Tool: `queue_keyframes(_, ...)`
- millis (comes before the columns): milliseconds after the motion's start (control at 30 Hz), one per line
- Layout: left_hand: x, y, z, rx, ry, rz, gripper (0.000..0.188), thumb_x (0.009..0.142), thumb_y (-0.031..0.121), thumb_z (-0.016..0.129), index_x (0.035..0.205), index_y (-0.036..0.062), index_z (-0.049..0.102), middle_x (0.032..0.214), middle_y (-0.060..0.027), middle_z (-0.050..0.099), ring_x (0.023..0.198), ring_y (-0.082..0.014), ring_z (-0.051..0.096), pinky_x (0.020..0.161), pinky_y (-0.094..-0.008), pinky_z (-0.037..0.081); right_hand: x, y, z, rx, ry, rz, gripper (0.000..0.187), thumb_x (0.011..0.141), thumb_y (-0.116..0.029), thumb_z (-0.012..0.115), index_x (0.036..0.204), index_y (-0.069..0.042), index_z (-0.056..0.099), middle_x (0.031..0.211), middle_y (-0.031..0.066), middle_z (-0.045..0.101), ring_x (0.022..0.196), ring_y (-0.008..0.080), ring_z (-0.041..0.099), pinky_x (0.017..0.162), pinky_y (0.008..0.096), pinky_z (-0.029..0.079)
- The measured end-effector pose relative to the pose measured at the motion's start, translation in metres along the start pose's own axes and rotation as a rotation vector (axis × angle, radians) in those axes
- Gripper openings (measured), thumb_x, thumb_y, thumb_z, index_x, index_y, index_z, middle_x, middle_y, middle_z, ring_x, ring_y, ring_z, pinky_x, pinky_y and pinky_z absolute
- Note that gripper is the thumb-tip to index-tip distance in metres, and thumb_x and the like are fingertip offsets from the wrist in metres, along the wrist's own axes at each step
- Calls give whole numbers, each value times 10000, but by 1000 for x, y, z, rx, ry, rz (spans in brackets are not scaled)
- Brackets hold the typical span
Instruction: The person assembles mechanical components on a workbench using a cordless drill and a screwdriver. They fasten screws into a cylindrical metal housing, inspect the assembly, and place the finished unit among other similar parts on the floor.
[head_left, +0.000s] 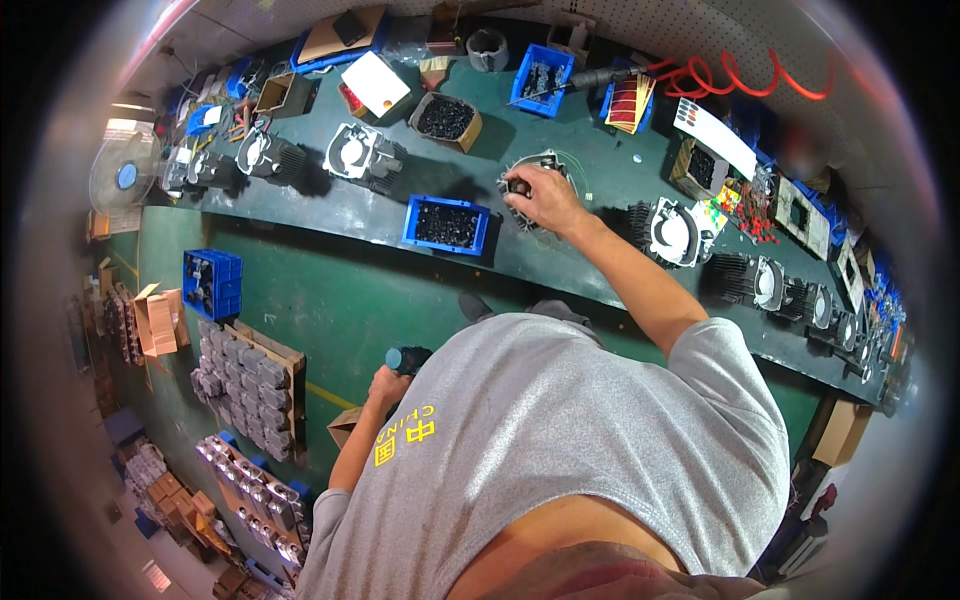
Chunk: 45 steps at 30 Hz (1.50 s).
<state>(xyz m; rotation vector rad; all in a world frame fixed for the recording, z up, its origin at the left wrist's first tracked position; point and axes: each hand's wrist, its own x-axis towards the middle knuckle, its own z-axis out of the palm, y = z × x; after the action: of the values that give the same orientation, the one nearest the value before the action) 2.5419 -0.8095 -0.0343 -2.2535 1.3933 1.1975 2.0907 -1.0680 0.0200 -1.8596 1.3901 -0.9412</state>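
Observation:
At the middle of the bench, my right hand (548, 200) is over a metal housing (524, 218) with thin wires beside it. Its fingers are curled and pressed together at a dark spot on the housing; what they pinch is too small to make out. Down by my left side, my left hand (384, 386) is wrapped round a teal-and-black power tool (408, 360), whose far end is hidden by my shirt. A blue bin (446, 226) of small black parts stands at the bench's near edge, left of the housing. Another housing with a white round centre (672, 234) sits to the right.
Further finned housings (362, 156) line the dark green bench (600, 270) on both sides. A cardboard box of black parts (446, 120) and a blue bin of screws (542, 80) stand behind. A red coiled hose (740, 80) hangs above. Stacked castings (240, 385) stand on the floor.

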Motion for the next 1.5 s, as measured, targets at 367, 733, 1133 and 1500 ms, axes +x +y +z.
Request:
queue_keyframes(367,18,-14,9,6,9,17,374,783,285,739,1092,74,732,1034,-209,749,1020,-383,718,849,-440,569,-2,-13,-29,631,453,253,179,964,-167,723,1019,1,701,808,-1,665,686,52,588,599,209,469)
queue_keyframes(733,4,10,-6,133,-49,-55,393,791,333,793,1087,80,739,1018,-199,754,1002,-364,727,838,-457,569,-124,11,-25,473,621,366,223,980,-80,664,1180,16,647,927,36,676,739,76,605,635,218,493)
queue_keyframes(1133,-71,139,-95,-186,82,666,274,849,130,753,1108,49,714,975,-97,744,857,-216,696,794,-357,540,-163,57,4,270,566,469,276,948,-79,620,1198,27,666,1010,138,669,849,222,648,792,334,527)
queue_keyframes(1500,-99,268,-152,-307,213,687,239,865,103,757,1084,40,681,981,-33,651,864,-135,599,774,-312,507,-74,69,-25,147,593,304,717,966,-257,625,1549,33,323,1548,291,392,1412,438,395,1194,469,292)
